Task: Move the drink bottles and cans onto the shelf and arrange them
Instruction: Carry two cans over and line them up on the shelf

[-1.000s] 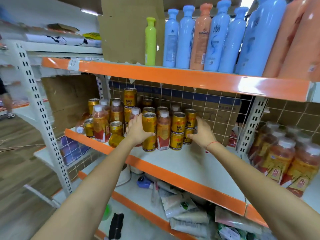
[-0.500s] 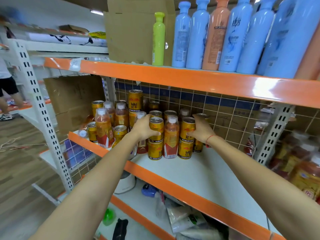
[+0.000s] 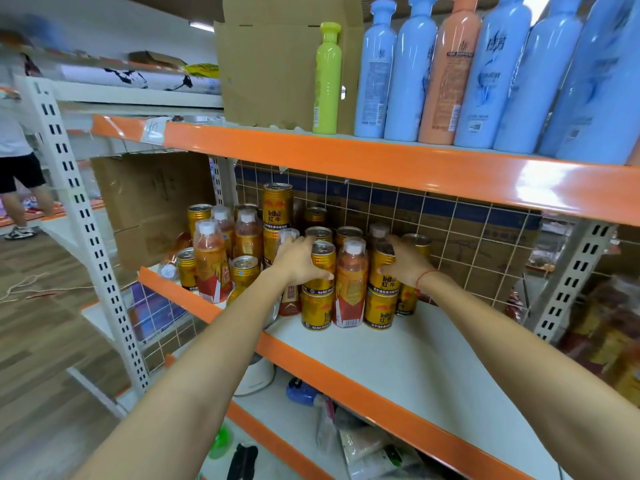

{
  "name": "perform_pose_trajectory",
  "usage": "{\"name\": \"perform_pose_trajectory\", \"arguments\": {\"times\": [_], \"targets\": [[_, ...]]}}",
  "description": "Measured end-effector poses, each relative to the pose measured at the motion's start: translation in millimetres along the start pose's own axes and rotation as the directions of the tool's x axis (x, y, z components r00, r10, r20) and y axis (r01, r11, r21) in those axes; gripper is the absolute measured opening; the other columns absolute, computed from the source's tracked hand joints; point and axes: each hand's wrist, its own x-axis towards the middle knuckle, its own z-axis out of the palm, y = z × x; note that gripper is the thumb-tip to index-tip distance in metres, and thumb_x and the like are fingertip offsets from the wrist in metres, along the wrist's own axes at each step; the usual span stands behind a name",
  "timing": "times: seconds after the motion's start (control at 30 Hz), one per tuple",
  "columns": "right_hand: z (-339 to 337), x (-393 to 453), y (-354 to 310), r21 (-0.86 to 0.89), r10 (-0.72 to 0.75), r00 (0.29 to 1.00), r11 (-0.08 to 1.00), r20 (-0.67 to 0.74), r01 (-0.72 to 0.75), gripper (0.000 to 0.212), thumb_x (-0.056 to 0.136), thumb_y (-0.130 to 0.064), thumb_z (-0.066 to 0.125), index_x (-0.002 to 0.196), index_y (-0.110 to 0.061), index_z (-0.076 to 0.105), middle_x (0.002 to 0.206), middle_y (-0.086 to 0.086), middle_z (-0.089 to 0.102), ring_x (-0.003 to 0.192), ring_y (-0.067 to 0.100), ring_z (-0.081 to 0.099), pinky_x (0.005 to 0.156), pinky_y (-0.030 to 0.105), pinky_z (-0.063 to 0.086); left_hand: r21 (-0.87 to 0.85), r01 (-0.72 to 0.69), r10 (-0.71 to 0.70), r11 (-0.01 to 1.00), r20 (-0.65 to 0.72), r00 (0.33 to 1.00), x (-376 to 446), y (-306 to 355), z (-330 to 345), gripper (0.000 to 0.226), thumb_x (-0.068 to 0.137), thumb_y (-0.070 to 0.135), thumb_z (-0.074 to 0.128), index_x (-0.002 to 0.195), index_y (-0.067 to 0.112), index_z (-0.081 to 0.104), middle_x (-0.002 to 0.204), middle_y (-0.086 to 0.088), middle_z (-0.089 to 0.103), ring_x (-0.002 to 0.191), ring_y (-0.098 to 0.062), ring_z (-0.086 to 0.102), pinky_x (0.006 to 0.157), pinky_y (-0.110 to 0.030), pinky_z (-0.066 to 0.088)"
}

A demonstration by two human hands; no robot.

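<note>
Left hand: the left hand (image 3: 298, 263) grips the upper gold Red Bull can (image 3: 322, 263) of a two-high stack, fingers curled round its side, thumb across the front.
Right hand: the right hand (image 3: 405, 263) wraps another stacked can (image 3: 382, 268); its fingers reach round the back, out of sight.
Between the hands: an orange tea bottle with a white cap (image 3: 350, 282) stands upright, touching the cans on either side.
Where the drinks are: all on the middle shelf (image 3: 398, 355), bunched toward its left and back; more cans and bottles (image 3: 221, 251) crowd behind and to the left, and one can stack (image 3: 276, 216) rises three high at the back.
Risk, toppling: the gripped cans sit on lower cans (image 3: 316, 311); a sideways shove would likely slide a top can off its base.
Risk, knock-on: the tall bottle between the hands could tip if either stack shifts, and the packed group behind would go with it.
Risk, front edge: the front row stands near the orange lip (image 3: 311, 367); pulling forward could send a can over.
Open room: bare white shelf stretches to the right and forward of the group.
Limits: wire grid back panel (image 3: 460, 233) behind, upper shelf (image 3: 381, 161) overhead, which caps stacking height.
</note>
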Motion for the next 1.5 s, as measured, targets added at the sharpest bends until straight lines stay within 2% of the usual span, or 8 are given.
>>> {"name": "perform_pose_trajectory", "arguments": {"times": [0.3, 0.57, 0.7, 0.87, 1.03, 1.23, 1.33, 1.5], "targets": [[-2, -9, 6, 0.069, -0.025, 0.994, 0.997, -0.107, 0.032, 0.077, 0.069, -0.02, 0.081, 0.136, -0.019, 0.042, 0.131, 0.009, 0.054, 0.119, 0.027, 0.053, 0.096, 0.041, 0.048, -0.311, 0.041, -0.062, 0.95, -0.06, 0.996, -8, -1, 5, 0.092, 0.059, 0.038, 0.088, 0.136, 0.013, 0.043, 0.129, -0.01, 0.055, 0.124, -0.029, 0.046, 0.099, -0.047, 0.046], [-8, -34, 12, 0.0, -0.024, 0.987, 1.0, -0.156, 0.024, 0.085, 0.072, -0.023, 0.08, 0.143, -0.019, 0.034, 0.145, 0.007, 0.041, 0.13, 0.027, 0.042, 0.102, 0.04, 0.041, -0.349, 0.03, -0.012, 0.937, 0.054, 0.998, -25, 1, -2, 0.094, 0.052, 0.046, 0.088, 0.131, 0.022, 0.042, 0.125, -0.008, 0.052, 0.118, -0.026, 0.049, 0.097, -0.046, 0.049], [-15, -46, 16, 0.0, 0.013, 0.989, 1.0, -0.151, -0.014, 0.085, 0.072, -0.023, 0.079, 0.144, -0.02, 0.033, 0.143, 0.007, 0.044, 0.128, 0.028, 0.044, 0.101, 0.041, 0.043, -0.376, 0.021, 0.017, 0.926, 0.099, 0.995, -31, 11, -3, 0.089, 0.051, 0.045, 0.088, 0.126, 0.025, 0.045, 0.124, -0.006, 0.053, 0.118, -0.025, 0.05, 0.097, -0.044, 0.049], [-24, -65, 28, -0.001, 0.034, 0.995, 0.999, -0.098, -0.034, 0.078, 0.069, -0.02, 0.081, 0.137, -0.019, 0.043, 0.137, 0.012, 0.045, 0.124, 0.032, 0.046, 0.099, 0.044, 0.044, -0.405, -0.057, 0.116, 0.913, 0.124, 0.985, -37, 32, 3, 0.076, 0.064, 0.026, 0.087, 0.128, 0.019, 0.045, 0.121, 0.002, 0.054, 0.111, -0.015, 0.05, 0.089, -0.028, 0.046], [-30, -85, 42, -0.038, 0.084, 0.996, 0.996, -0.021, -0.085, 0.086, 0.068, -0.02, 0.082, 0.142, -0.016, 0.037, 0.146, 0.015, 0.032, 0.131, 0.035, 0.038, 0.106, 0.048, 0.038, -0.383, -0.099, 0.172, 0.918, 0.159, 0.972, -45, 52, 10, 0.073, 0.063, 0.027, 0.087, 0.123, 0.018, 0.046, 0.12, 0.002, 0.054, 0.109, -0.016, 0.053, 0.087, -0.027, 0.045], [-35, -118, 56, -0.091, 0.157, 0.987, 0.984, 0.033, -0.154, 0.085, 0.066, -0.023, 0.083, 0.14, -0.013, 0.041, 0.146, 0.016, 0.03, 0.131, 0.034, 0.039, 0.108, 0.044, 0.037, -0.351, -0.148, 0.23, 0.925, 0.206, 0.951, -55, 73, 27, 0.078, 0.063, 0.024, 0.087, 0.128, 0.015, 0.047, 0.122, 0.0, 0.052, 0.108, -0.017, 0.052, 0.081, -0.026, 0.046], [-39, -139, 64, -0.099, 0.183, 0.983, 0.979, 0.019, -0.18, 0.079, 0.065, -0.02, 0.084, 0.133, -0.008, 0.044, 0.136, 0.015, 0.038, 0.121, 0.031, 0.046, 0.102, 0.039, 0.042, -0.368, -0.167, 0.266, 0.915, 0.237, 0.934, -61, 85, 38, 0.07, 0.063, 0.022, 0.087, 0.123, 0.015, 0.051, 0.117, -0.001, 0.055, 0.098, -0.016, 0.055, 0.068, -0.023, 0.046], [-48, -179, 77, -0.044, 0.244, 0.97, 0.969, 0.007, -0.244, 0.07, 0.065, -0.015, 0.084, 0.124, -0.006, 0.046, 0.12, 0.014, 0.053, 0.105, 0.026, 0.052, 0.084, 0.03, 0.044, -0.377, -0.23, 0.342, 0.897, 0.263, 0.902, -80, 109, 46, 0.072, 0.063, 0.021, 0.087, 0.124, 0.015, 0.05, 0.115, 0.001, 0.056, 0.104, -0.015, 0.055, 0.082, -0.024, 0.045]]}}
